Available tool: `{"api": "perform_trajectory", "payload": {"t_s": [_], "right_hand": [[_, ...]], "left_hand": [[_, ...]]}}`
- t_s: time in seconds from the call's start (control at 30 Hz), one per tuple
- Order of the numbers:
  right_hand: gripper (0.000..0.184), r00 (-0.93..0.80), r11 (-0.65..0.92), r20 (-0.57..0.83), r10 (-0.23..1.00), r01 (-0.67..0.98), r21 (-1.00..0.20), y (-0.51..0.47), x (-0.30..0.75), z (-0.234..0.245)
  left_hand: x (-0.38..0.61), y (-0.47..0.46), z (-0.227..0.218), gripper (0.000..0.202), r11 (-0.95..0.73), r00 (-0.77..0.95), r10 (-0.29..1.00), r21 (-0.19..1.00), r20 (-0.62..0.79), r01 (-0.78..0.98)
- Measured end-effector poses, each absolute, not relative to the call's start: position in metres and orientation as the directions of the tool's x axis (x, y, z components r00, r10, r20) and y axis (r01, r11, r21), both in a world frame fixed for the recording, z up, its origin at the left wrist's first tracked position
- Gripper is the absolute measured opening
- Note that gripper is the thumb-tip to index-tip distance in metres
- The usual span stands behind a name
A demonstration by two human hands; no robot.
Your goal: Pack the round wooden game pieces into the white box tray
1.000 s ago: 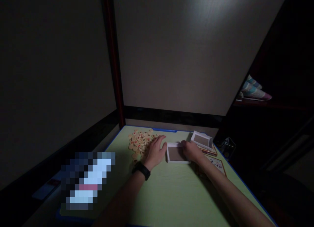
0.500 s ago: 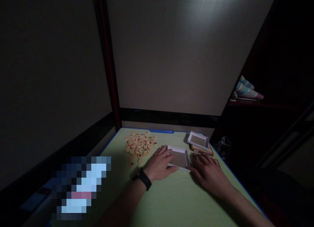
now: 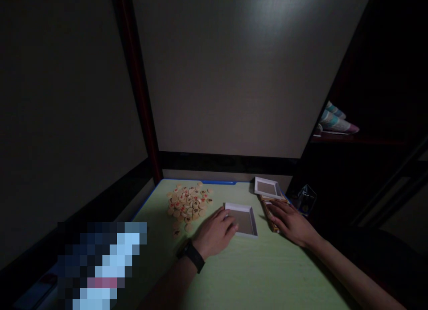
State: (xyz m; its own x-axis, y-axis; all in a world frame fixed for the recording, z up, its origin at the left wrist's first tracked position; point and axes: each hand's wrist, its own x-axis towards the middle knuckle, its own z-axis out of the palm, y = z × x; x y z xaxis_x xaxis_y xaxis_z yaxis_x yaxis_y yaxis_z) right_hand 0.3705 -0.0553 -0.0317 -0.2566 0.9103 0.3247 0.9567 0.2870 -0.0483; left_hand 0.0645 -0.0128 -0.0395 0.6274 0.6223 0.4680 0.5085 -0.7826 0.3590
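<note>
A shallow white open box (image 3: pixel 255 225) with a grey-brown inside lies at the table's middle. My left hand (image 3: pixel 216 229), with a dark watch at the wrist, has its bent fingers over the box's left wall; the thumb is close by. To its left is a loose heap of round wooden Chinese chess pieces (image 3: pixel 189 203) marked in red and black. My right hand (image 3: pixel 289 221) lies with stretched fingers on an orange-brown flat box (image 3: pixel 267 210), its thumb along the near left side. A second white open box (image 3: pixel 267 188) rests tilted behind those fingers.
The light green table (image 3: pixel 234 274) has a blue edge and stands against pale panels (image 3: pixel 227 78). A clear container (image 3: pixel 306 198) is just past the right edge. Striped cloth items (image 3: pixel 337 120) lie on a dark shelf. A blurred-out patch covers the lower left.
My right hand has shifted right and slightly back, onto the orange-brown box, away from the middle white box. My left fingers have curled more at that box's left wall. The view has moved slightly.
</note>
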Motion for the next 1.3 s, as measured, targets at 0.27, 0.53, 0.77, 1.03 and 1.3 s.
{"api": "perform_trajectory", "payload": {"t_s": [0.27, 0.53, 0.77, 1.03, 1.3], "right_hand": [[0.044, -0.3, 0.333, 0.399, 0.867, 0.943, -0.014, -0.041, 0.374, -0.025], [0.04, -0.529, 0.653, 0.474, 0.704, 0.745, -0.137, -0.069, 0.29, -0.037], [0.03, -0.532, 0.689, 0.523, 0.666, 0.707, -0.158, -0.07, 0.295, -0.051], [0.026, -0.547, 0.697, 0.545, 0.635, 0.711, -0.099, -0.075, 0.295, -0.053], [0.033, -0.521, 0.691, 0.528, 0.671, 0.698, -0.19, -0.062, 0.277, -0.028]], "left_hand": [[0.066, -0.017, -0.036, 0.027, -0.772, 0.639, 0.634, 0.307, 0.436, 0.557], [0.064, -0.019, -0.021, 0.029, -0.706, 0.566, 0.691, 0.252, 0.449, 0.662], [0.019, -0.005, -0.015, 0.035, -0.569, 0.442, 0.734, 0.11, 0.516, 0.815], [-0.023, -0.011, -0.037, 0.062, -0.313, 0.243, 0.878, 0.11, 0.414, 0.943], [-0.022, 0.013, -0.042, 0.059, -0.259, 0.173, 0.923, 0.224, 0.344, 0.94]]}}
